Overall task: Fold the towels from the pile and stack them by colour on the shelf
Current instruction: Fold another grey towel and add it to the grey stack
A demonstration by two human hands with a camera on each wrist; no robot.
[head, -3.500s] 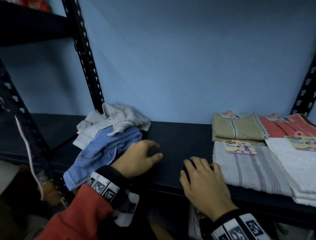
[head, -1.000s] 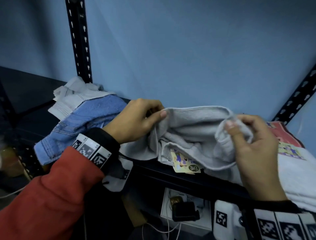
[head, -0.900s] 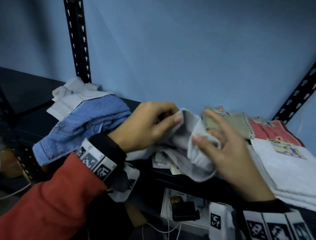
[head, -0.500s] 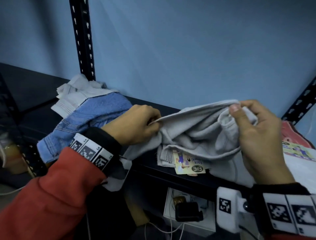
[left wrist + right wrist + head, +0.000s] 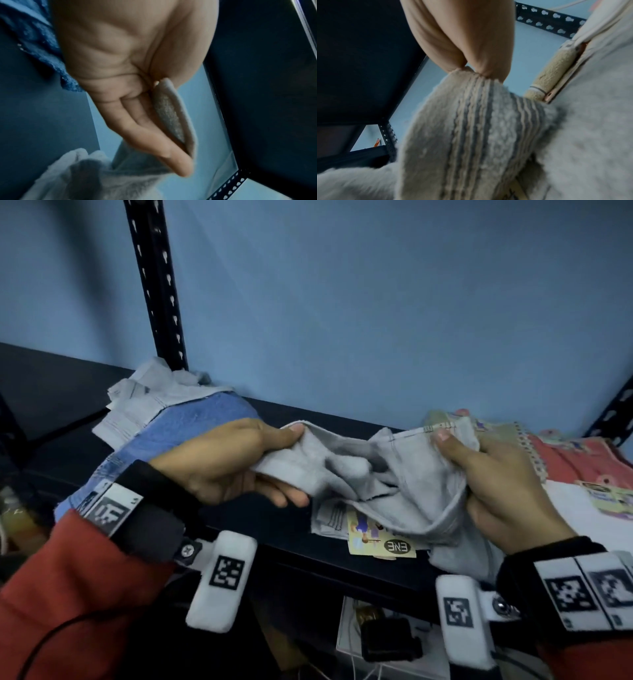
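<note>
A grey striped towel (image 5: 373, 474) hangs crumpled between both hands just above the dark shelf (image 5: 239, 515). My left hand (image 5: 239, 463) pinches its left edge between thumb and fingers; the left wrist view shows that towel edge (image 5: 173, 116) pressed against my fingers (image 5: 154, 135). My right hand (image 5: 493, 477) pinches the right corner, and the striped towel (image 5: 471, 135) droops from my fingertips (image 5: 471, 59) in the right wrist view. A paper label (image 5: 380, 539) dangles from the towel's lower part. The pile at left holds a blue towel (image 5: 171, 436) and a grey-white towel (image 5: 150, 402).
Folded towels lie at the right: a white stack (image 5: 596, 518), a red one (image 5: 582, 460) and a beige one (image 5: 500, 433). A perforated black upright (image 5: 154, 282) stands behind the pile, with a blue wall (image 5: 376, 302) at the back. A lower level holds a small black device (image 5: 387, 642).
Over the past seconds both hands took the grey towel from the pile and lifted it. In the last half second they shifted their grips along its top edge, and the towel sags more.
</note>
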